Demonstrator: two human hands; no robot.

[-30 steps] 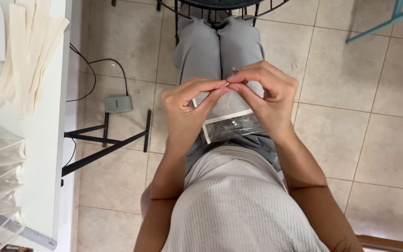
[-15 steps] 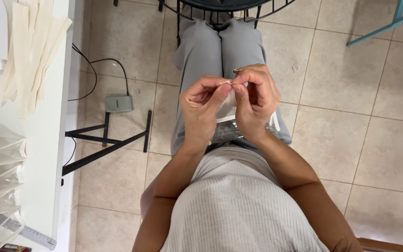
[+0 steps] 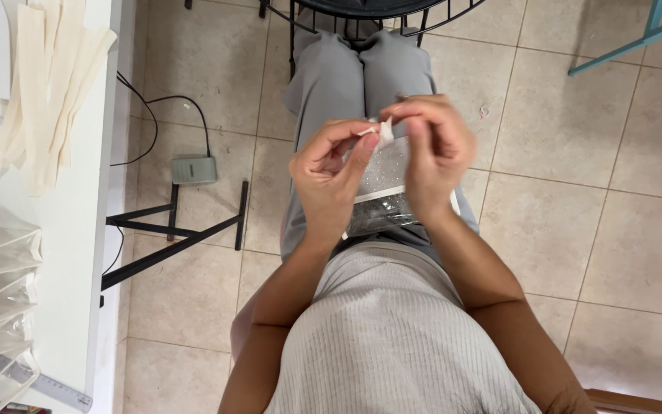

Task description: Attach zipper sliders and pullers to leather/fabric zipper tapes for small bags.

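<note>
I see the small white pinched piece [image 3: 384,132] now lifted clear above the clear plastic glitter-speckled bag [image 3: 383,180] on the lap; a second ago it sat lower. Left hand [image 3: 329,172] and right hand [image 3: 437,149] both pinch it with closed fingers. The white bench [image 3: 78,230] stands left.

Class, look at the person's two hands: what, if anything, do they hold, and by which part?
Both hands, left hand and right hand, pinch a small white piece between fingertips, at its edges. What the piece is cannot be told.
</note>
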